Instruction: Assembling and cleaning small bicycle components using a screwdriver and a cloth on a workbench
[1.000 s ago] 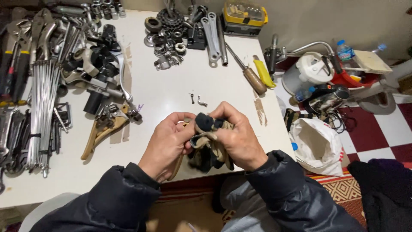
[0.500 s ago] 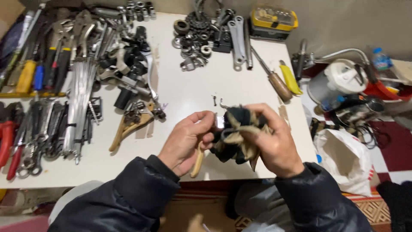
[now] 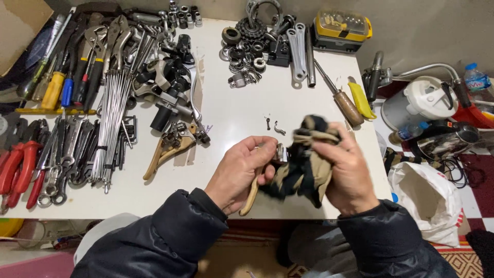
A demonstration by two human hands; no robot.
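My left hand (image 3: pixel 241 172) grips a tan-handled brake lever (image 3: pixel 253 191) with a small metal clamp at its top, held over the near edge of the white table (image 3: pixel 242 110). My right hand (image 3: pixel 345 172) is bunched around a dark blue and beige striped rag (image 3: pixel 303 172), pressed against the lever's metal end. A small screw (image 3: pixel 268 123) and a bent metal piece (image 3: pixel 279 127) lie on the table just beyond my hands.
Pliers, wrenches, spokes and screwdrivers (image 3: pixel 77 103) crowd the table's left. Another tan lever (image 3: pixel 163 152) lies left of my hands. Sprockets and spanners (image 3: pixel 262 46), a yellow case (image 3: pixel 342 25) sit at the back; a wooden-handled tool (image 3: pixel 342 100) lies right. A white bag (image 3: pixel 429 198) sits on the floor.
The rag has shifted in my right hand, rising over the lever's metal end, and the view has moved left, bringing more of the tools into sight.
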